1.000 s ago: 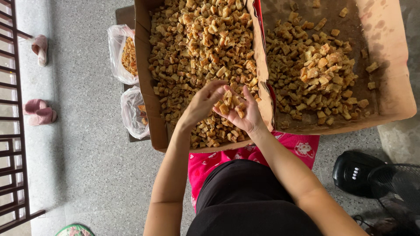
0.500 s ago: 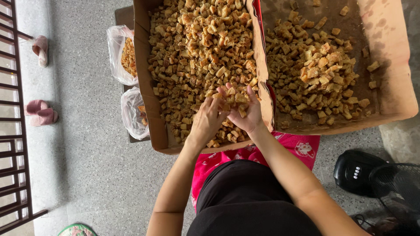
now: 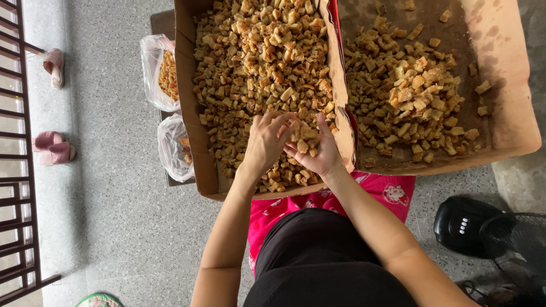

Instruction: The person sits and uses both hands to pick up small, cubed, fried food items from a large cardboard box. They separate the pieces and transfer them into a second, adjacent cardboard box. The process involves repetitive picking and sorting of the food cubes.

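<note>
- Right hand (image 3: 316,152) cupped palm-up, fingers loosely curled under a small heap of golden, rough fried cubes (image 3: 300,137).
- Left hand (image 3: 266,142) palm-down over them, fingers bent, touching the cubes.
- Both above near end of left cardboard box (image 3: 187,108); right cardboard box (image 3: 512,74) grease-stained, part-filled.
- Crinkly clear plastic bags (image 3: 153,68) beside.

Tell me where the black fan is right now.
In the head view the black fan stands on the grey floor at the lower right, just below the right-hand cardboard tray and beside the person's right arm.
</note>
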